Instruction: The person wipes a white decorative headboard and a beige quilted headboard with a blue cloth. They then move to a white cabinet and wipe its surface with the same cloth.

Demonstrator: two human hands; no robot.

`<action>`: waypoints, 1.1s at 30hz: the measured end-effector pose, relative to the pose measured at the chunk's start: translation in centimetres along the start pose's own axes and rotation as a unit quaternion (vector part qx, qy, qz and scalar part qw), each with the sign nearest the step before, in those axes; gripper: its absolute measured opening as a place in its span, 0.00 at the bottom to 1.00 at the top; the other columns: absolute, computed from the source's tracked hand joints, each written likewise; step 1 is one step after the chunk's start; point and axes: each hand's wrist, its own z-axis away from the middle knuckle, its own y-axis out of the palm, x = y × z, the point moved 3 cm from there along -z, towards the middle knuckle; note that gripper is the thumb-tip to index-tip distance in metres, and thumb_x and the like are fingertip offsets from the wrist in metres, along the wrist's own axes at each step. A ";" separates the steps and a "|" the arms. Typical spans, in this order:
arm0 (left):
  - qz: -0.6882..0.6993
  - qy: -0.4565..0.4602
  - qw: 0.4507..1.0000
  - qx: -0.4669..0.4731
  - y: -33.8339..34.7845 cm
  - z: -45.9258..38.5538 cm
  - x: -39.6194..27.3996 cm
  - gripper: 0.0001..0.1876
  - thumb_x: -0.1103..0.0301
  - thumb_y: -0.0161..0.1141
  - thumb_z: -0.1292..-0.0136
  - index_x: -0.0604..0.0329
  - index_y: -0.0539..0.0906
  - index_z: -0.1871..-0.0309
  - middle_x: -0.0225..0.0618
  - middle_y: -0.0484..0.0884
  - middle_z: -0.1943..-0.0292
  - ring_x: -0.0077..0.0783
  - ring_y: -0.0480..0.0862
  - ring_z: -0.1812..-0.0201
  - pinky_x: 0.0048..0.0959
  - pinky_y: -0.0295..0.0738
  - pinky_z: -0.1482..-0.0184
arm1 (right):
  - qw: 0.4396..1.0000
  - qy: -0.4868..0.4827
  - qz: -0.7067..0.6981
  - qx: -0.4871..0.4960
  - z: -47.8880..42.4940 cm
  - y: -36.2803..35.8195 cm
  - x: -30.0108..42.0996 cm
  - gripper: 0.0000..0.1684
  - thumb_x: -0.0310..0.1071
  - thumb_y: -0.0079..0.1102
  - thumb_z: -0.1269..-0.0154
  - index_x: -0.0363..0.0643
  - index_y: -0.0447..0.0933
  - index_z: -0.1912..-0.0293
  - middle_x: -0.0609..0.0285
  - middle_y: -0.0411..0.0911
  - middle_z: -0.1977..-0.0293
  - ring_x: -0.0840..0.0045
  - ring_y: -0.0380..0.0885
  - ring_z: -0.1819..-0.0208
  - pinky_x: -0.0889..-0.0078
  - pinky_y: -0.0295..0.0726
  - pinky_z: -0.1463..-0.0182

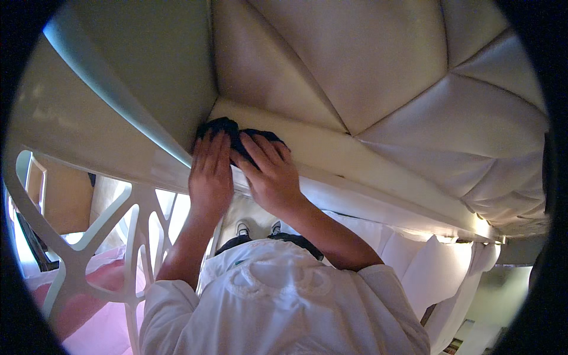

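Note:
A dark, bunched cloth (220,124) lies on a narrow cream ledge (319,137), in the corner below a padded wall panel (346,57). Fingers pointing away from me, my left hand (211,171) presses on the cloth's left part. My right hand (273,175) grips its right part, thumb side toward the left hand. Both hands are close together, and the cloth's underside is hidden. To the left, a smooth grey panel (151,57) meets the padded one at an upright seam.
A white lattice screen (73,262) with branching openings stands at the left, with pink fabric (102,306) behind it. White padded shapes (437,266) line the lower right, near bright lights under the ledge. My shoes (242,228) are on a pale floor.

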 end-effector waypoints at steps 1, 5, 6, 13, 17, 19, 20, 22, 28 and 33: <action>-0.012 0.018 1.000 -0.013 0.2 0.7 -0.4 0.18 0.78 0.52 0.40 0.66 0.76 0.45 0.46 0.75 0.41 0.49 0.71 0.36 0.45 0.67 0.36 | 1.000 0.004 0.014 0.001 0.6 -0.3 -0.1 0.24 0.30 0.61 0.51 0.48 0.78 0.49 0.55 0.72 0.45 0.62 0.72 0.45 0.55 0.67 0.43; 0.050 0.037 0.998 0.025 2.6 2.9 -3.8 0.20 0.73 0.52 0.40 0.69 0.75 0.44 0.45 0.71 0.38 0.52 0.63 0.32 0.48 0.61 0.33 | 0.998 0.025 0.064 -0.008 4.3 -2.7 -1.9 0.26 0.33 0.59 0.52 0.51 0.80 0.49 0.56 0.73 0.43 0.63 0.72 0.44 0.56 0.67 0.43; 0.070 0.066 0.995 0.031 3.2 3.2 -5.0 0.21 0.71 0.52 0.41 0.69 0.75 0.43 0.45 0.70 0.37 0.51 0.61 0.30 0.48 0.59 0.32 | 0.996 0.036 0.074 -0.018 5.5 -3.6 -2.4 0.25 0.31 0.59 0.52 0.51 0.81 0.50 0.56 0.73 0.44 0.62 0.72 0.44 0.55 0.66 0.43; 0.154 0.221 0.961 0.067 5.3 2.8 -12.2 0.26 0.65 0.53 0.43 0.67 0.73 0.41 0.43 0.69 0.36 0.47 0.63 0.31 0.45 0.58 0.32 | 0.969 0.140 0.171 -0.107 12.7 -8.1 -4.3 0.16 0.25 0.54 0.42 0.45 0.82 0.55 0.50 0.74 0.44 0.56 0.72 0.43 0.51 0.63 0.39; 0.197 0.220 0.952 0.084 5.6 2.5 -11.5 0.23 0.67 0.52 0.43 0.65 0.76 0.44 0.42 0.72 0.38 0.46 0.65 0.33 0.43 0.59 0.32 | 0.952 0.201 0.133 -0.189 12.1 -6.0 -2.7 0.18 0.25 0.51 0.43 0.43 0.78 0.52 0.49 0.72 0.42 0.53 0.67 0.39 0.48 0.58 0.36; 0.194 0.158 0.966 0.070 5.6 2.5 -8.9 0.20 0.69 0.52 0.42 0.65 0.77 0.46 0.43 0.73 0.40 0.48 0.66 0.34 0.44 0.60 0.33 | 0.961 0.200 0.099 -0.165 10.7 -3.8 -1.8 0.21 0.26 0.53 0.46 0.42 0.78 0.50 0.51 0.71 0.40 0.52 0.66 0.39 0.46 0.57 0.35; 0.175 0.123 0.973 0.091 5.0 2.3 -7.5 0.19 0.71 0.52 0.42 0.66 0.77 0.46 0.43 0.73 0.41 0.49 0.66 0.35 0.45 0.59 0.33 | 0.971 0.182 0.083 -0.134 10.0 -2.7 -1.6 0.24 0.26 0.54 0.48 0.42 0.77 0.48 0.50 0.68 0.38 0.52 0.64 0.37 0.44 0.57 0.36; 0.092 0.106 0.987 0.080 4.4 2.4 -4.3 0.19 0.72 0.52 0.40 0.67 0.76 0.46 0.46 0.73 0.41 0.53 0.65 0.35 0.48 0.59 0.34 | 0.984 0.151 0.056 -0.073 8.6 -0.5 -0.7 0.33 0.27 0.58 0.53 0.45 0.72 0.42 0.51 0.62 0.34 0.53 0.61 0.35 0.43 0.56 0.36; 0.039 0.108 0.993 -0.005 4.6 3.4 -5.6 0.20 0.71 0.53 0.36 0.69 0.71 0.42 0.50 0.68 0.39 0.58 0.60 0.33 0.58 0.55 0.35 | 0.990 0.089 0.058 -0.088 8.4 -1.2 -1.3 0.27 0.28 0.61 0.50 0.50 0.77 0.46 0.58 0.66 0.35 0.68 0.66 0.36 0.57 0.63 0.35; 0.064 0.144 0.987 0.011 7.0 4.3 -11.7 0.24 0.67 0.57 0.40 0.67 0.70 0.41 0.50 0.67 0.39 0.59 0.60 0.32 0.60 0.54 0.35 | 0.984 0.098 0.098 -0.112 13.2 -6.0 -4.8 0.26 0.33 0.58 0.48 0.50 0.76 0.46 0.57 0.69 0.38 0.65 0.69 0.38 0.55 0.65 0.36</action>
